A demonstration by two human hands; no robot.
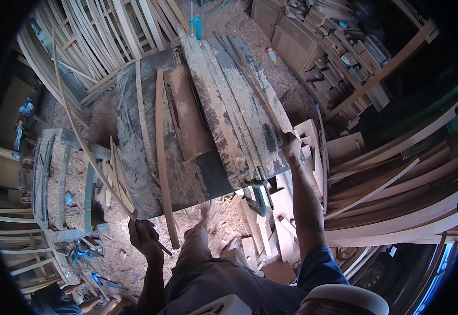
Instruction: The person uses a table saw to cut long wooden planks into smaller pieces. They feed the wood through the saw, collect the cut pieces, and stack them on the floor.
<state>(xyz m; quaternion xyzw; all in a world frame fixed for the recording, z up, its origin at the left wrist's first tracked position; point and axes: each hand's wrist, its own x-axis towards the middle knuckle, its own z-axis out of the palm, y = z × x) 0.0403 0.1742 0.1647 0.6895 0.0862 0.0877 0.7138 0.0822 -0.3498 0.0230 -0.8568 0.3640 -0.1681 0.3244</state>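
My left hand (145, 237) is closed around the lower end of a long, thin wooden strip (90, 157), which slants up toward the far left. A short, thin stick (164, 248) also sticks out by that hand; its kind is unclear. My right hand (290, 145) is closed on the near end of a narrow wooden strip (255, 86) lying along the right side of the dark, dusty worktable (208, 176). A long, sawdust-covered board (213, 89) crosses the table, with a green clamp (258, 197) at its near end and another clamp (196, 26) at its far end.
Two curved wooden strips (163, 152) lie on the table's left half. Wooden slats (100, 39) are stacked at the far left, curved boards (397, 210) at the right, and offcuts (266, 226) below the table. Another person's arm (90, 304) shows at the lower left.
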